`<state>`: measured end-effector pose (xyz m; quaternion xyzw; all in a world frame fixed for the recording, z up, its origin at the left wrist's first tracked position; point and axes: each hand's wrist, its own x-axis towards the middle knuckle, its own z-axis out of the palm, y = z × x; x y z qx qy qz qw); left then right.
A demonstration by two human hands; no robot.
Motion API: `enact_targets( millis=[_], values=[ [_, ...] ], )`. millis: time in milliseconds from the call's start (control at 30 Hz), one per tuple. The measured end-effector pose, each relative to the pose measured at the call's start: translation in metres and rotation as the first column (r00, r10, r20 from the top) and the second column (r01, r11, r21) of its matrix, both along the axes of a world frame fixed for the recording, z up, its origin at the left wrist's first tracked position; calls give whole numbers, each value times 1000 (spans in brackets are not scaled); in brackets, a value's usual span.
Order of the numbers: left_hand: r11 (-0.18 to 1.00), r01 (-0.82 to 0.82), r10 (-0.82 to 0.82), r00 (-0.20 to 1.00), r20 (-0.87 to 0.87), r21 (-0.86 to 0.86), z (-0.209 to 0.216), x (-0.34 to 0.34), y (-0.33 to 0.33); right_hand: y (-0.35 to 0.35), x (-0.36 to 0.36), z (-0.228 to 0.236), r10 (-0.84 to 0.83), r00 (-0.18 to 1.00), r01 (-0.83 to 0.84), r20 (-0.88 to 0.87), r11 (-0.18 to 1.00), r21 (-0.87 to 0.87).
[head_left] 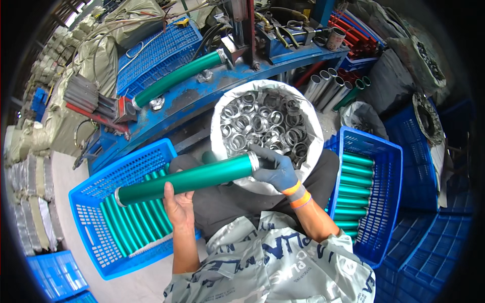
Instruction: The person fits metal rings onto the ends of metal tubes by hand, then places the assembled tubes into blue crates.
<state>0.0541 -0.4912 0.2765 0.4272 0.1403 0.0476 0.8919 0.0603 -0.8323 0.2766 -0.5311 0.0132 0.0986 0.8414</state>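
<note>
A green metal tube (187,181) with a silver ring at each end lies across my lap, tilted up to the right. My bare left hand (178,206) is closed around its lower side, left of the middle. On my right hand (277,172) is a blue-grey glove with an orange cuff; its fingers grip the silver ring (254,161) at the tube's right end. Just beyond that hand stands a white sack (218,136) full of loose silver rings (258,122). Another green tube (179,78) is set in the blue bench machine (192,108), between its two end fixtures.
A blue crate (91,252) with several green tubes stands at my left, and another blue crate (391,202) with more tubes at my right. Bare silver tubes (328,90) stand upright behind the sack. Stacked blue crates (434,247) border the right side.
</note>
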Motion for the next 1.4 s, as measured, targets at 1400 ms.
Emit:
enact_targets(
  millis=[1400],
  values=[
    [980,-8,17,999,43,-200,-19,423,-13,-73,110,116,-479,673,637,563,763,-112]
  ],
)
